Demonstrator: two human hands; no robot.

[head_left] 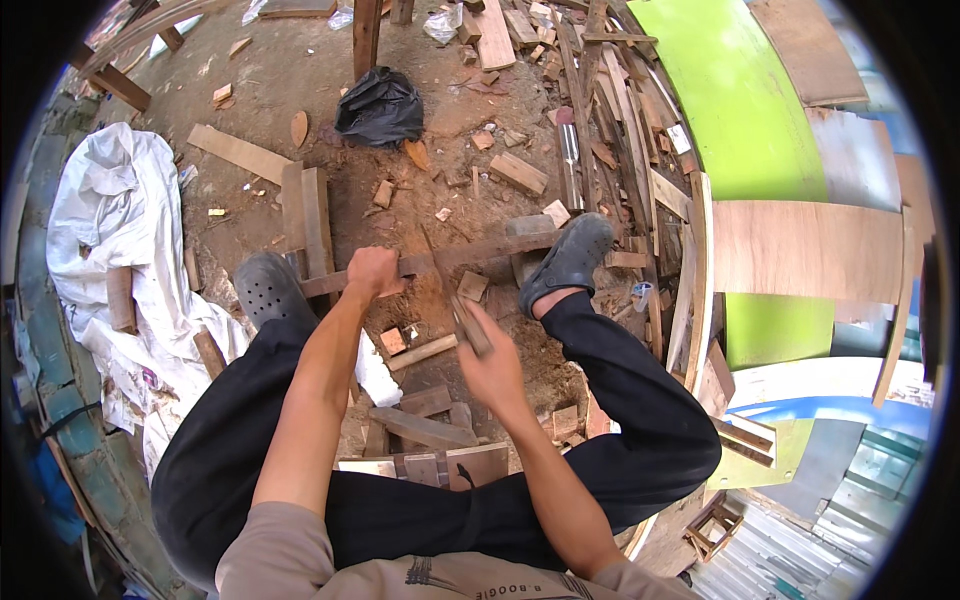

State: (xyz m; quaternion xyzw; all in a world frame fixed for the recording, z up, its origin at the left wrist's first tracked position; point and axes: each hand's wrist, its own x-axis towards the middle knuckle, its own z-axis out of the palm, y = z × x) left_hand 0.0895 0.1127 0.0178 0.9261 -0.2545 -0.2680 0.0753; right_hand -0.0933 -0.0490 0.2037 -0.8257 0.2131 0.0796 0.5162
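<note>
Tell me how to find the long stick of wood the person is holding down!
Start at the two dark perforated clogs on the dirt floor. Between them a long, thin reddish wooden strip lies crosswise, and the left hand presses on it near the left clog. Unlike the short offcut blocks scattered around, it reaches from shoe to shoe.

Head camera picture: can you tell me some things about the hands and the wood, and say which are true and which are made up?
1. The left hand grips a long wooden strip lying across the ground. True.
2. The right hand is empty. False: it holds a tool with a wooden handle, its blade blurred.
3. A black plastic bag lies on the dirt beyond the strip. True.
4. The person is barefoot. False: dark clogs, one resting beside the strip.
5. A white sheet lies crumpled on the person's left. True.
</note>
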